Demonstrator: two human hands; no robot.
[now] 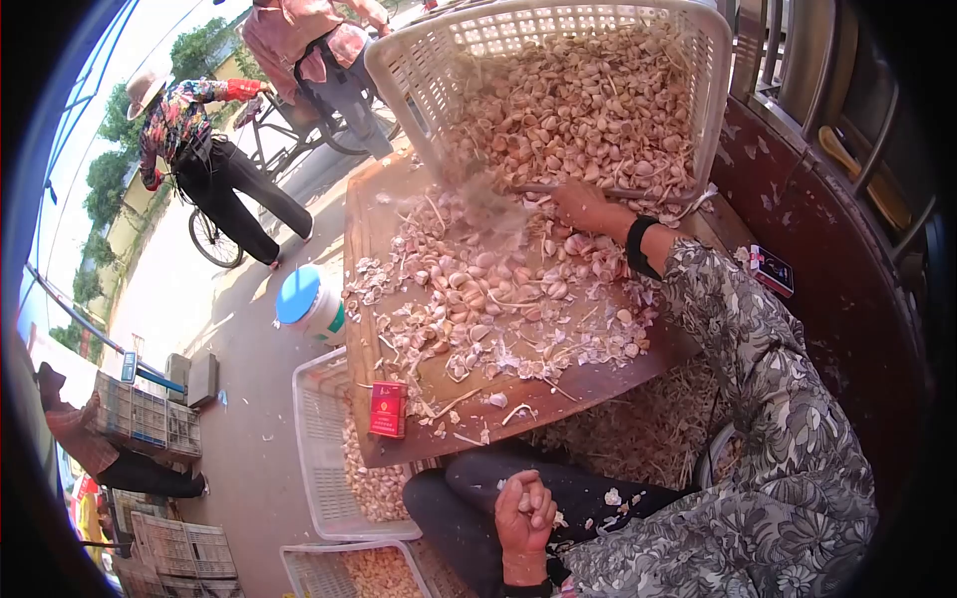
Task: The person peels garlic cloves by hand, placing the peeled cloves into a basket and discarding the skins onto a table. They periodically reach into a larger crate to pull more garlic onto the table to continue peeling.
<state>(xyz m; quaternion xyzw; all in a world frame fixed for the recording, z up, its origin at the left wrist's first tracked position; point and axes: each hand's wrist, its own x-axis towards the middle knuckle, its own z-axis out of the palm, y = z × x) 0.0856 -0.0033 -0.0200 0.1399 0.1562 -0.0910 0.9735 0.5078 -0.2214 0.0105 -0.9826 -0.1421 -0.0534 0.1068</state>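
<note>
My right hand [586, 207] reaches over the garlic at the mouth of a tilted white plastic crate [409, 75], fingers curled. A blurred, brownish, bristly shape [486, 211] lies just beyond its fingers; I cannot make out what it is. Garlic cloves [588, 110] fill the crate. More loose cloves [478, 289], with papery skins and stem bits, cover the wooden tabletop [384, 334]. Down by my lap, my left hand [525, 513] is closed with the fingers curled in; whatever is inside is hidden. Skin flakes [612, 496] stick to my dark trousers.
A red cigarette pack [388, 410] lies at the table corner. Beside the table stand a white bucket with a blue lid [299, 294] and crates of cloves [309, 439]. Another pack [772, 270] sits right. People, a bicycle [214, 234] and stacked crates [150, 419] are left.
</note>
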